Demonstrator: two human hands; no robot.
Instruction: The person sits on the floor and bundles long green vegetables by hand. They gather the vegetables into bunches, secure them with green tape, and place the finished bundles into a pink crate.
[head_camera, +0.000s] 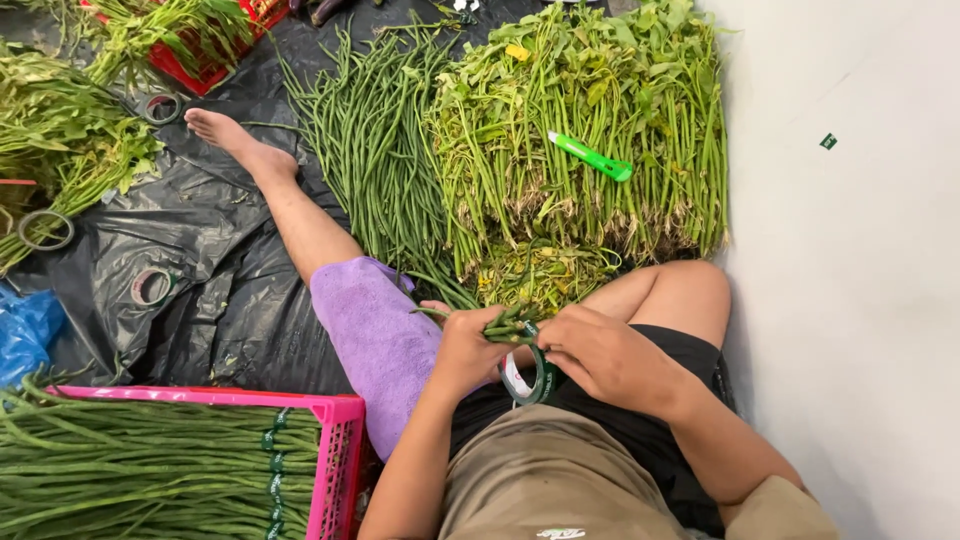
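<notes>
A small bunch of long beans (508, 325) sits in the person's lap, just above the knees, with a roll of green tape (528, 378) hanging right under it. The left hand (465, 350) is clenched around the bunch, gripping the stems together. The right hand (600, 355) is curled closed on the roll, fingers at its rim, touching the bunch too.

Judging by what lies about, a good share is done: the pink crate (340, 455) at the left already holds long beans banded with green tape. Plenty is left, though. A loose heap of long beans (365, 140) stretches across the black plastic sheet (215, 275), beside a big pile of leafy greens (590, 130) with a green cutter (590, 156) resting on top. A purple towel (375, 335) drapes over the left leg.
</notes>
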